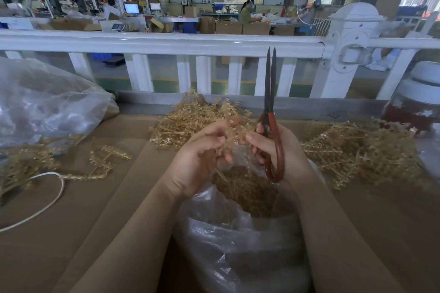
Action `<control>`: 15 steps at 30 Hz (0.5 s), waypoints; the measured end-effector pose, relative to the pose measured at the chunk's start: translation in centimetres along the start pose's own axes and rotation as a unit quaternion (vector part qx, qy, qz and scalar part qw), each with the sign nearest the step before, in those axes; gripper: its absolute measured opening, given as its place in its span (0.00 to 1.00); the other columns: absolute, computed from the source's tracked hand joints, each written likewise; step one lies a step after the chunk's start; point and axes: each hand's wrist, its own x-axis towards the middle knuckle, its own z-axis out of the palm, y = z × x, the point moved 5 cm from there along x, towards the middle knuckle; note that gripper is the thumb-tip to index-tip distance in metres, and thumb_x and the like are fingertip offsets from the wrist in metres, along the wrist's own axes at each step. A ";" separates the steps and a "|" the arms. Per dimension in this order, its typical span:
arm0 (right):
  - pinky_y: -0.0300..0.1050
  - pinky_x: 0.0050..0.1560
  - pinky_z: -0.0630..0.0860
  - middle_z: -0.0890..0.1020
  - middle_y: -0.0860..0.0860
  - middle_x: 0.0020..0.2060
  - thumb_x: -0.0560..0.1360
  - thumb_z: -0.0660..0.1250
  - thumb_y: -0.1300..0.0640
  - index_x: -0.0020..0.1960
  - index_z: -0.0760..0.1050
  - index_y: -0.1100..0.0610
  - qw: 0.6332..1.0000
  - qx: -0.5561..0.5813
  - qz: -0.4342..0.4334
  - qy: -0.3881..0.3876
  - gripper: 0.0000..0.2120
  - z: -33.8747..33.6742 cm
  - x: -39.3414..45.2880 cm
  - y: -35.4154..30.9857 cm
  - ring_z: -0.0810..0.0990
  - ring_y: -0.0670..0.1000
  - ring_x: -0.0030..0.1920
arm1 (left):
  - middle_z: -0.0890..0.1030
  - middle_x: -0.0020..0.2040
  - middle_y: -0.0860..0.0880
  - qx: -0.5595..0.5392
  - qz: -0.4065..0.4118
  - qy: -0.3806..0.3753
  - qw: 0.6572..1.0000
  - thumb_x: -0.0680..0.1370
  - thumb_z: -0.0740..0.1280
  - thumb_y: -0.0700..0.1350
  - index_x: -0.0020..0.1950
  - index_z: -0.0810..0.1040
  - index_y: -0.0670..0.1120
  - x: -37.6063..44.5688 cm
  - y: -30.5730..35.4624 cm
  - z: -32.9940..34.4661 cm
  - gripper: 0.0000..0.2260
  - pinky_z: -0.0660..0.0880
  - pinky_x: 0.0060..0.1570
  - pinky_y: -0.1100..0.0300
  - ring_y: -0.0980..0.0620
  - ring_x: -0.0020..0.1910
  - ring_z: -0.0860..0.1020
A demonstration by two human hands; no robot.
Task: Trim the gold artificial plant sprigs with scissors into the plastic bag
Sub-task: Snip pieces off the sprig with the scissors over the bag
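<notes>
While the head camera looks down over a brown cardboard-covered worktable, both bare forearms reach in above a crinkled clear plastic bag whose open mouth sits at the table's near edge; inside it lies a heap of small gold trimmed bits. The left hand has its fingers curled round a spiky gold plastic sprig, whose thin stem pokes out below the palm over the bag's mouth. The right hand grips the looped reddish-brown handles of long dark-bladed metal scissors, blades nearly together and pointing straight up, while its thumb touches the same sprig. Bristly, tangled piles of gold sprigs lie behind the hands, to the right and to the left. A thin white cord loops across the cardboard at left, below a bulging translucent bag. Beyond the table runs a smooth white railing, with a blurred workshop behind it.
</notes>
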 end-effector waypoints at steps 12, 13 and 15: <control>0.39 0.30 0.71 0.80 0.53 0.36 0.74 0.74 0.67 0.44 0.73 0.56 0.999 0.003 -0.028 0.037 0.11 -0.7 0.3 -0.2 0.72 0.47 0.28 | 0.74 0.42 0.46 0.261 0.153 0.178 0.936 0.74 0.72 0.36 0.40 0.75 0.35 -0.4 1.4 0.1 0.07 0.70 0.44 0.64 0.56 0.39 0.74; 0.39 0.30 0.70 0.78 0.56 0.37 0.73 0.75 0.65 0.44 0.73 0.56 0.999 0.012 -0.030 0.036 0.12 -0.7 0.2 -0.3 0.71 0.48 0.29 | 0.74 0.44 0.48 0.300 0.166 0.201 0.918 0.75 0.72 0.34 0.40 0.75 0.35 -0.5 1.6 0.2 0.07 0.71 0.48 0.63 0.54 0.43 0.74; 0.40 0.30 0.70 0.78 0.57 0.37 0.70 0.77 0.60 0.44 0.73 0.55 0.999 0.028 -0.033 0.013 0.12 -0.6 0.0 -0.5 0.70 0.50 0.31 | 0.74 0.46 0.52 0.364 0.184 0.241 0.880 0.75 0.71 0.34 0.39 0.76 0.37 -0.8 2.0 0.2 0.06 0.71 0.53 0.61 0.54 0.49 0.75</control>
